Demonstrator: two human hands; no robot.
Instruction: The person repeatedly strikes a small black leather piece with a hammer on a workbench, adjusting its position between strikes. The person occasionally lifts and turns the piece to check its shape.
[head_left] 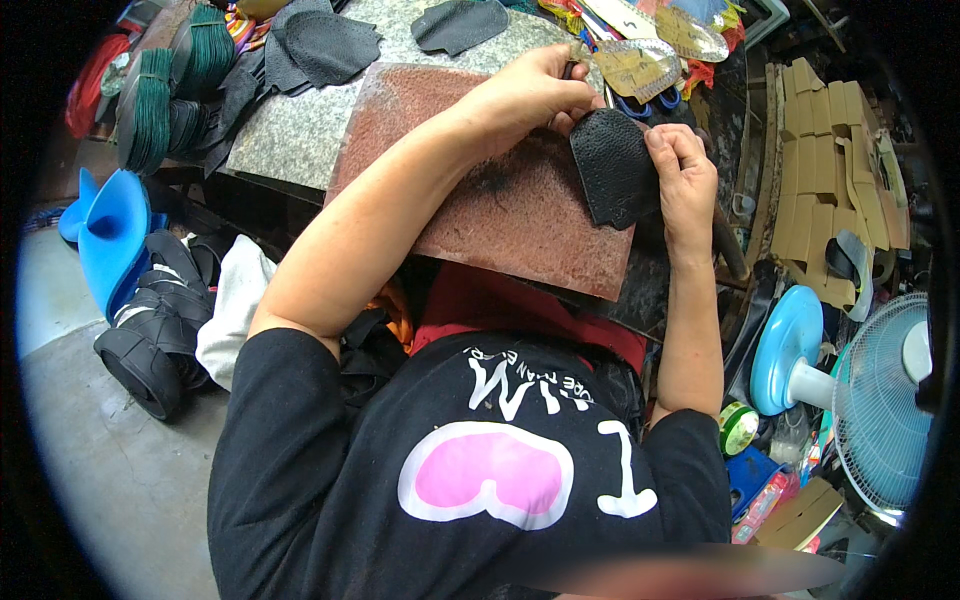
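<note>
A black textured leather piece lies over the right end of a reddish stone slab. My left hand reaches across from the left and pinches the piece's upper edge; a small dark tool may be in its fingers, but I cannot tell. My right hand grips the piece's right edge with thumb and fingers. Both hands hold the same piece just above the slab.
More black leather pieces lie on a grey granite slab at the back. Green cord spools stand at the left, black shoes below them. Cardboard cut-outs are stacked at the right, a blue fan stands lower right.
</note>
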